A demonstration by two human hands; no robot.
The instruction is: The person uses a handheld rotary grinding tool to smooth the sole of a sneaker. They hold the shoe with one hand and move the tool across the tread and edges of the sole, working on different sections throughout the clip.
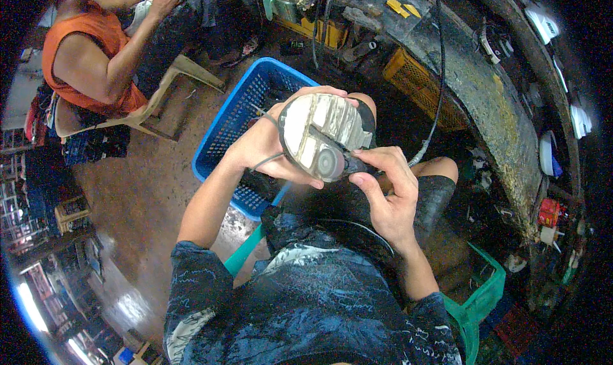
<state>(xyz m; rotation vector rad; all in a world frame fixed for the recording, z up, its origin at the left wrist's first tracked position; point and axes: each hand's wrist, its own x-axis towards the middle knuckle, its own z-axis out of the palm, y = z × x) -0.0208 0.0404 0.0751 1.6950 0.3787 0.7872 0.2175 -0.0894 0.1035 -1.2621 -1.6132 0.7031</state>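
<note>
In front of me, my left hand [265, 138] supports a round, drum-like piece [332, 117] from its left side and underneath. Its face shows whitish and silvery strips, with a dark line running across. Thin grey cord [267, 163] loops beside the left wrist. My right hand [393, 196] pinches the dark body of a handheld rotary tool [355, 163] between thumb and fingers. A round grey disc [330, 164] at the tool's end lies over the lower part of the face; whether it touches cannot be made out. A black cable [440, 71] hangs down to the right hand.
A blue plastic basket [220, 119] stands just beyond my left arm. At the right runs a long, worn bench [485, 103], with a yellow crate [421, 87] below it. A person in an orange top [96, 65] sits at the upper left. Green plastic seat edges [482, 288] show beside me.
</note>
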